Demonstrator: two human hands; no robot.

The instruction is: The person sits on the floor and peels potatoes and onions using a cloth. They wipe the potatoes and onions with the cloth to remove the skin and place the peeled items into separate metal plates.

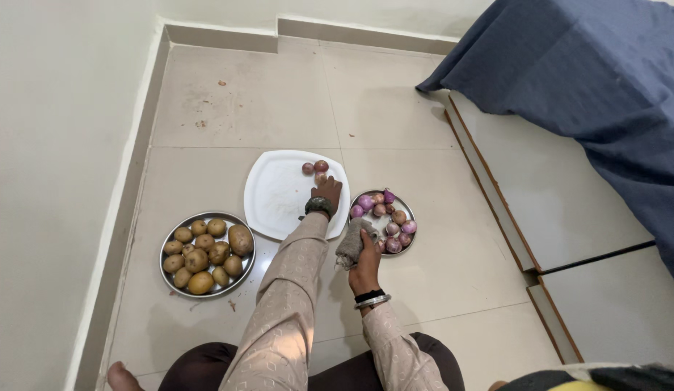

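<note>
Left hand (327, 191) is reaching onto the white plate (279, 195), fingers closing on an onion (320, 177). Right hand (365, 255) is gripping a grey cloth (351, 242) beside the onion bowl (384, 221). Onion: light, firm, papery skin probably slippery; take it around the middle.

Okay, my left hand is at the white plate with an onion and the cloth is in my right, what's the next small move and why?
Probably let go of the onion under your left hand, beside the two already on the white plate, then reach back to the steel plate of onions. Your right hand holds the grey cloth beside that plate.
</note>
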